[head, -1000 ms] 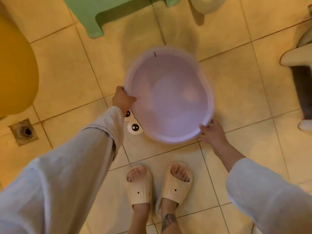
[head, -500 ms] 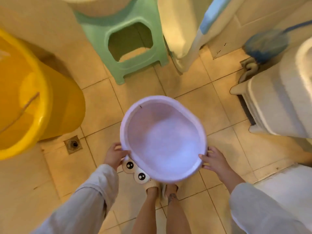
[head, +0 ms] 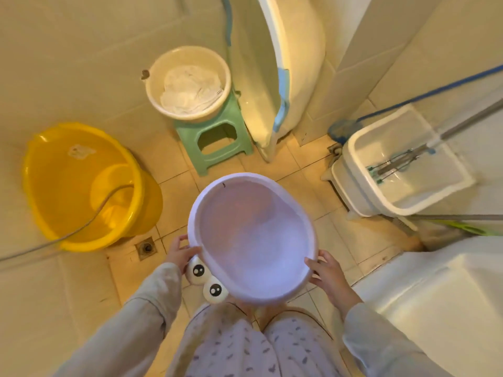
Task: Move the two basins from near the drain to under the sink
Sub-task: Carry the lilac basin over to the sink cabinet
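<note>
Lilac basin (head: 253, 238) being carried off the floor
Left hand (head: 181, 251) and right hand (head: 325, 270) are clasping opposite rims, holding it just right of the floor drain (head: 147, 247).

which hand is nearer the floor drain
Left. The left hand grips the purple basin's rim just right of the floor drain. The right hand holds the opposite rim, across the whole basin from the drain.
</note>
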`<state>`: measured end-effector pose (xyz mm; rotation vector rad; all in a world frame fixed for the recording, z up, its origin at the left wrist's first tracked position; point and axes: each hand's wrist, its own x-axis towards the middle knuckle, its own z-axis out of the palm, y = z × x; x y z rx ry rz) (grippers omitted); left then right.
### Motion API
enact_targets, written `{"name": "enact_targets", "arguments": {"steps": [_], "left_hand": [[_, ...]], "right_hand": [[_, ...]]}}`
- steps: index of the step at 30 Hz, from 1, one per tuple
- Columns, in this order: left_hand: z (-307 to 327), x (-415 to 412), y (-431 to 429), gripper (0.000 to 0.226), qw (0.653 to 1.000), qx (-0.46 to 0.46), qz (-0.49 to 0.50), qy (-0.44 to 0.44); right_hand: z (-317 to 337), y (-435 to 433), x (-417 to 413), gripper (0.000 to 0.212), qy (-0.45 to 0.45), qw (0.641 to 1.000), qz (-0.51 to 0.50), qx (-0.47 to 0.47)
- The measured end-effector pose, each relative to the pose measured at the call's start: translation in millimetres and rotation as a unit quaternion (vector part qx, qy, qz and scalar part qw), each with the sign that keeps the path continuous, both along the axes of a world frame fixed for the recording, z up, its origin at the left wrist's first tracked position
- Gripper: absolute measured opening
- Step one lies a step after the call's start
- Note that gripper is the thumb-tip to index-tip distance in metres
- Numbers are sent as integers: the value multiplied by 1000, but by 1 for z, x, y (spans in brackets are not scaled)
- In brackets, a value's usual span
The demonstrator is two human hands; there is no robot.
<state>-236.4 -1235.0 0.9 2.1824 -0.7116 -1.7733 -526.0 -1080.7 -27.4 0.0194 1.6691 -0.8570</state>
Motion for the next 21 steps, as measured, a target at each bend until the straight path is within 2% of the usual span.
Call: {"name": "enact_targets", "arguments": {"steps": [7,12,14,17,21], "left_hand": [[20,-17,-13,45,995,-18,-92,26],[28,-32,-27,29,979,-23,-196,45],[26,-40,-35,19,969,-24,-243,43],[22,-58,-44,22,948,-39,-315,36],[15,-85,-41,23,911,-30,-409,40]], "right_hand": [[19,13,-8,28,33,998,-55,-27],[34,45,15,29,54,986,-156,-40],[38,67,35,29,53,975,-211,-40],[42,104,79,33,48,953,-299,-28],[40,146,149,36,51,906,-420,-9]]}}
